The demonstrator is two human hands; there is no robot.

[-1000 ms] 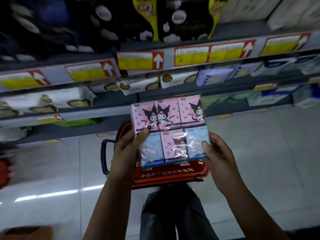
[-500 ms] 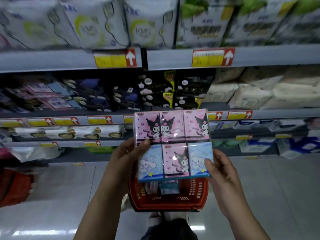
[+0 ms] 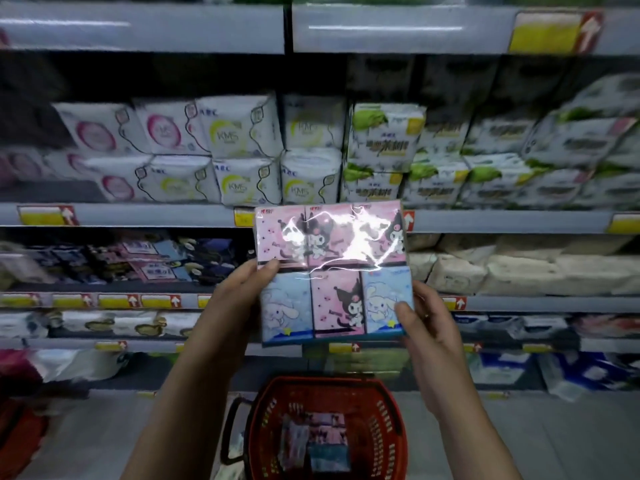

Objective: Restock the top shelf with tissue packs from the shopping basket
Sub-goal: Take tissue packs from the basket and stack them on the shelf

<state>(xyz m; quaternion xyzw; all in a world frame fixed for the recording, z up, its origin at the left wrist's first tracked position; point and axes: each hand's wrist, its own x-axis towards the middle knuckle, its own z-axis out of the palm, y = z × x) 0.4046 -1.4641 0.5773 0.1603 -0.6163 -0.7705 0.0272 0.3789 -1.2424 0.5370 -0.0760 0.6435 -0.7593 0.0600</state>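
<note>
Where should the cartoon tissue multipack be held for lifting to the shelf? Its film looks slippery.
Hold the tissue multipack by its lower side edges, coming in from both sides, as the left hand and right hand do now. It is flat and upright.

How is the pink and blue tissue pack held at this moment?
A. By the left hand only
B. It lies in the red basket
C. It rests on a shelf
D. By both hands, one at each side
D: the left hand and right hand each grip one side of the tissue pack, above the red basket.
</note>
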